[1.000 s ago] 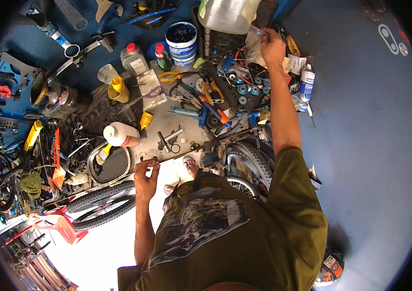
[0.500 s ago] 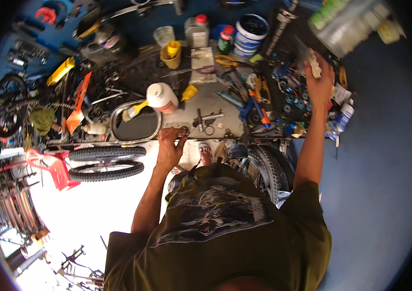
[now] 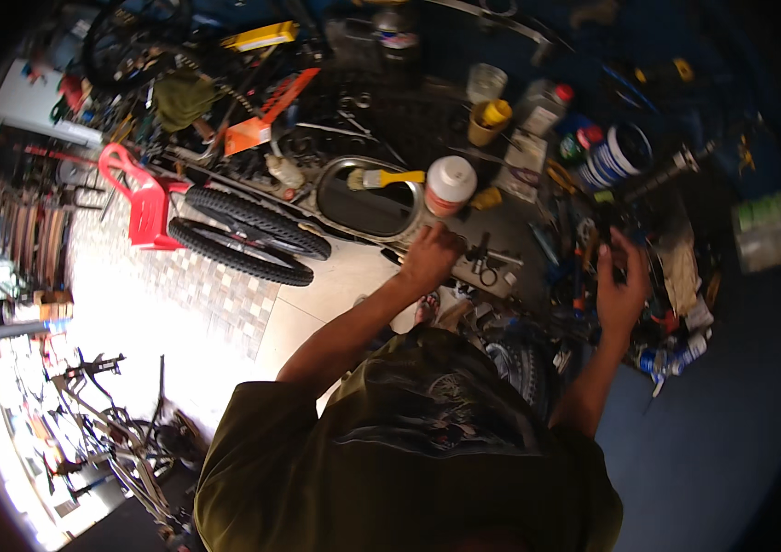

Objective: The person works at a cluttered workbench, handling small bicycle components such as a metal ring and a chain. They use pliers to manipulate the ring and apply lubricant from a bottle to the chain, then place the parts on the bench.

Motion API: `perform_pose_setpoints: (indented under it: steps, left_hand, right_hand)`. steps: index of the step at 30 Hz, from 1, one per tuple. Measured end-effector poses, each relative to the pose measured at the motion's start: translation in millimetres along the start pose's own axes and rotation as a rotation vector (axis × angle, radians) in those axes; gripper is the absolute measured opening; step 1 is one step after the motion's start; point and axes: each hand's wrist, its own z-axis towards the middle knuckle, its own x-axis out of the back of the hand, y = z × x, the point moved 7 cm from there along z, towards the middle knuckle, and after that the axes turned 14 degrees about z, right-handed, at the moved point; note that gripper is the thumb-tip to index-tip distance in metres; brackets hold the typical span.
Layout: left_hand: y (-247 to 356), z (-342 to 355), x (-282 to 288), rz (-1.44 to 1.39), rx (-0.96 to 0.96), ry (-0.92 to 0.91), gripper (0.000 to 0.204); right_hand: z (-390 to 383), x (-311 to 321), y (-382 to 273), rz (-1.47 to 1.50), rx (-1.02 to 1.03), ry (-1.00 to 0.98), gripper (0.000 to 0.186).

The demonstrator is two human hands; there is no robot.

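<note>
At the front edge of the bench, my left hand (image 3: 432, 258) has its fingers curled closed; what they grip is hidden. Just beyond it stand a white bottle (image 3: 451, 184) with a red label and an oval metal pan (image 3: 324, 204) of dark liquid, a yellow-handled brush (image 3: 388, 178) lying across it. Beside its fingers lie a small metal tool with a crossbar (image 3: 491, 253) and a ring (image 3: 489, 277). My right hand (image 3: 623, 285) hovers over the cluttered right part of the bench, thumb and fingers apart, with nothing clear between them. A crumpled beige piece (image 3: 680, 276) lies beside it.
Toward the back stand a yellow cup (image 3: 485, 127), a grey red-capped bottle (image 3: 542, 109) and a blue-and-white tub (image 3: 619, 155). Bicycle tyres (image 3: 243, 262) and a red plastic chair (image 3: 146, 207) are at the left. A spray can (image 3: 685, 352) sits at the right edge.
The view has swung left and tilted. My right hand has come off the beige piece and moved inward, its fingers parting. My left hand stays by the bench edge, its fingers more curled.
</note>
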Motion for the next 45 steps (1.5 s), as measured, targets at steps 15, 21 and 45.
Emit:
perform_pose_setpoints:
  steps: [15,21,45]
  left_hand:
    - [-10.8,-1.2,-6.3,-0.139,-0.044,0.025,0.028]
    - [-56.6,-47.6,56.9,-0.255,0.022,0.230,0.021]
    - [-481.8,-274.2,216.6,-0.250,0.628,0.412,0.016]
  right_hand:
    - [9.9,-103.7,-87.6,0.168,0.054,-0.278,0.027]
    - [1.8,-186.6,-166.6,0.288,0.156,-0.391,0.028]
    - [-71.1,-481.6,-366.7,0.274,0.287,-0.693,0.024]
